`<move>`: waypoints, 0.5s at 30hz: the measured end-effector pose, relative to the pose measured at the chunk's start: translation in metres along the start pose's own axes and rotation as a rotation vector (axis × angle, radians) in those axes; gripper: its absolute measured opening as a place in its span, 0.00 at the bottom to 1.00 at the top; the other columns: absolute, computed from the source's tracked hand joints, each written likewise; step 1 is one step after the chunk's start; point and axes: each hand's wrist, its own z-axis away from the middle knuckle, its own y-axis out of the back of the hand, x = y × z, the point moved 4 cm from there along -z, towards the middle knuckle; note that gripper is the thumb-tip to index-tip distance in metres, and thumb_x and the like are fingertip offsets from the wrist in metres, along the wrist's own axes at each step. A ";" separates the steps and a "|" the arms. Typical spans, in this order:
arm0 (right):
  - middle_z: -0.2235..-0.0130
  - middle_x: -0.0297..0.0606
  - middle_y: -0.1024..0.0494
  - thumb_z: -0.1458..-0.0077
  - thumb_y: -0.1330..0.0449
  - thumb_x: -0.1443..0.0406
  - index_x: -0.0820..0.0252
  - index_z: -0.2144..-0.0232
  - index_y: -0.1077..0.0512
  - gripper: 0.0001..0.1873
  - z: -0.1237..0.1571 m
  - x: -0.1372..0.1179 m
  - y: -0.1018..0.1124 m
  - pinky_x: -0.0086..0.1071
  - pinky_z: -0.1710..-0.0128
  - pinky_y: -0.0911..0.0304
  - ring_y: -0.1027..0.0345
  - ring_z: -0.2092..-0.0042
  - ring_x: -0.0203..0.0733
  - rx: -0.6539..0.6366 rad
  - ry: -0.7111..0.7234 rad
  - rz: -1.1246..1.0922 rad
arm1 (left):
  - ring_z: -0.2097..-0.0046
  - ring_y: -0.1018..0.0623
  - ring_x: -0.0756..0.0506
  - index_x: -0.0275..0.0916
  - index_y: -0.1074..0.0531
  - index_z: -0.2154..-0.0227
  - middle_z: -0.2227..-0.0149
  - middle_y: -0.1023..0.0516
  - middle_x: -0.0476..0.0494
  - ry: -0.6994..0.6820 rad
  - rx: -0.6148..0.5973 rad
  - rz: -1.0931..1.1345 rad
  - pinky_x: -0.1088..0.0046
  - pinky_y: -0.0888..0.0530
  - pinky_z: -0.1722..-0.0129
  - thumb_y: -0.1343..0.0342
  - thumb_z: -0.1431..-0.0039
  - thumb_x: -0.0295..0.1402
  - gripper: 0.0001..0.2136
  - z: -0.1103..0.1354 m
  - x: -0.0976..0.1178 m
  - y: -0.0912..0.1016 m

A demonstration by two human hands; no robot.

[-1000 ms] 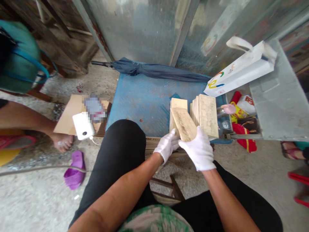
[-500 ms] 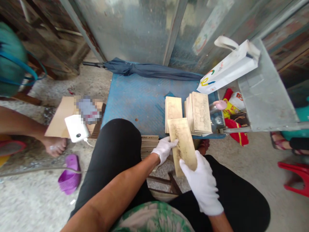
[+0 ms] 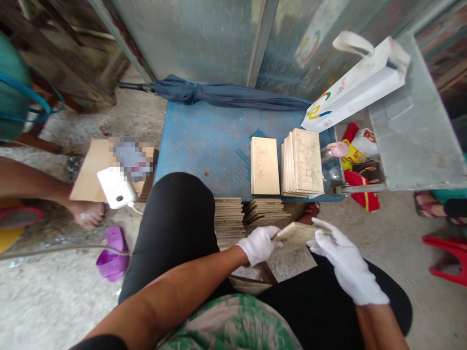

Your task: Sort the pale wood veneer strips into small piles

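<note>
Both my hands wear white gloves. My left hand (image 3: 260,244) grips the left end of a pale, stained rectangular board (image 3: 295,232) held low between my knees. My right hand (image 3: 343,257) touches the board's right end with fingers spread. Just beyond them, stacks of similar boards (image 3: 248,216) sit on the ground. On the blue platform (image 3: 207,146) lie a flat pile of boards (image 3: 264,165) and, to its right, a leaning stack of boards (image 3: 302,163).
A folded dark umbrella (image 3: 226,96) lies along the platform's back edge. A white paper bag (image 3: 353,85) rests on a grey metal shelf (image 3: 416,131). Cardboard with a white device (image 3: 116,187) lies left. Another person's foot (image 3: 85,216), a purple sandal (image 3: 111,255) and a red stool (image 3: 447,253) are nearby.
The board came away from the platform piles and down toward my lap, tilting nearly flat. My right hand slid to its right end and opened; my left hand kept hold.
</note>
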 end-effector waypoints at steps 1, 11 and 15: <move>0.65 0.39 0.22 0.62 0.31 0.49 0.60 0.51 0.28 0.36 -0.001 0.007 0.001 0.36 0.65 0.29 0.26 0.67 0.44 -0.063 -0.022 0.040 | 0.66 0.25 0.47 0.39 0.23 0.64 0.67 0.21 0.47 -0.002 -0.027 -0.067 0.75 0.30 0.64 0.42 0.48 0.31 0.08 0.000 -0.003 -0.001; 0.64 0.33 0.21 0.46 0.42 0.55 0.51 0.64 0.24 0.11 -0.026 0.041 -0.029 0.33 0.61 0.37 0.28 0.62 0.44 -0.366 0.162 0.840 | 0.71 0.24 0.43 0.39 0.21 0.71 0.74 0.22 0.42 0.117 -0.067 -0.378 0.71 0.28 0.64 0.43 0.55 0.24 0.08 -0.005 -0.012 0.013; 0.55 0.33 0.21 0.46 0.40 0.62 0.53 0.61 0.24 0.09 -0.044 0.047 -0.055 0.33 0.52 0.38 0.29 0.52 0.42 -0.412 0.189 0.786 | 0.66 0.22 0.41 0.40 0.21 0.72 0.73 0.22 0.42 0.202 0.043 -0.372 0.71 0.28 0.59 0.41 0.58 0.21 0.10 -0.009 -0.016 0.026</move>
